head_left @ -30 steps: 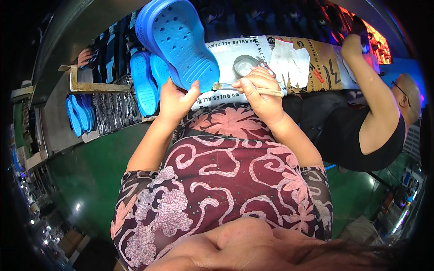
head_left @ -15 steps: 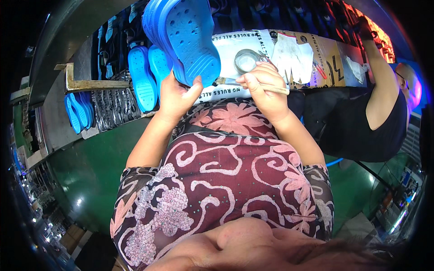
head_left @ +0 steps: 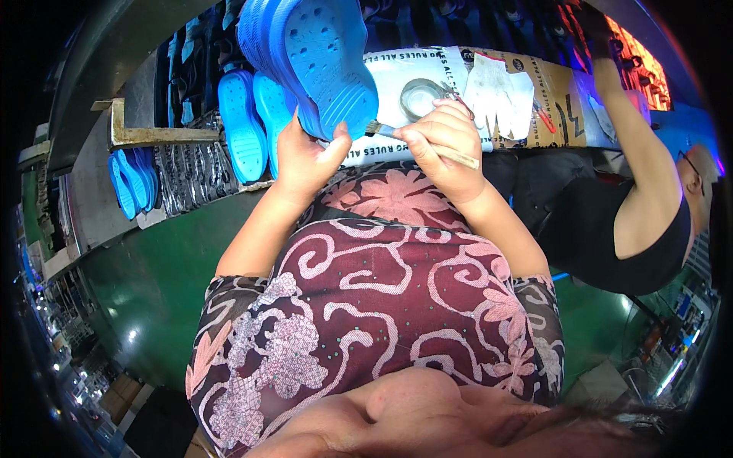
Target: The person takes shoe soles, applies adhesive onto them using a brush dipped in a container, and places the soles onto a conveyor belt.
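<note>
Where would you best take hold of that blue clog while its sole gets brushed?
Probably at the heel end, from below, as the left hand does now. The blue clog stands sole-up with its heel lowest, so a grip there leaves the tread bare for the brush in the right hand.
</note>
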### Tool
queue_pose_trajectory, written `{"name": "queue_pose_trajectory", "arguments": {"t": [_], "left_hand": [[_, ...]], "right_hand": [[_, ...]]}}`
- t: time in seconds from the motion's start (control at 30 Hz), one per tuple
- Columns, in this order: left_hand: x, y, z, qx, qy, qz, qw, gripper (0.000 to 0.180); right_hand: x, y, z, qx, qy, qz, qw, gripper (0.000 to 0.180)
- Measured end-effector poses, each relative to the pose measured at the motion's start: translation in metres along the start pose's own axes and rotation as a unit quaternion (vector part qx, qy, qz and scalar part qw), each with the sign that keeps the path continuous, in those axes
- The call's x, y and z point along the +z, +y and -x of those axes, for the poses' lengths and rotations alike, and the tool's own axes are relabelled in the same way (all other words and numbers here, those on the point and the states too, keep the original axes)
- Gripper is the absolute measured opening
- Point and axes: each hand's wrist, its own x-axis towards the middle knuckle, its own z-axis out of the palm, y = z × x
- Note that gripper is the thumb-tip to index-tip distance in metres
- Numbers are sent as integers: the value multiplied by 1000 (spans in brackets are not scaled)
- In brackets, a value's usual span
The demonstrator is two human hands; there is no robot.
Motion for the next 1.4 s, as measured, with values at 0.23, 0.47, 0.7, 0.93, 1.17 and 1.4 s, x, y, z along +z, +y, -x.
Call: {"name": "queue_pose_trajectory", "arguments": {"t": [0.23,0.47,0.7,0.93,1.17,1.4], "left_hand": [[1,-4,0,71,20,-51,996,31],[1,-2,0,115,20,-72,991,28],[4,-4,-3,128,46,-55,989,24],[-3,13,-20,120,25,-11,992,28],[-21,101,-34,-97,-225,265,933,56],[90,181,-148,-35,-520,296,801,51]], "right_hand": [[-4,0,4,-11,4,16,1000,20],[-5,-3,4,37,-15,0,999,22],[-10,-1,6,30,-33,2,999,23],[-30,4,16,76,68,-24,995,21],[-50,10,56,162,114,-35,980,26],[-48,8,66,263,181,-45,947,26]]}}
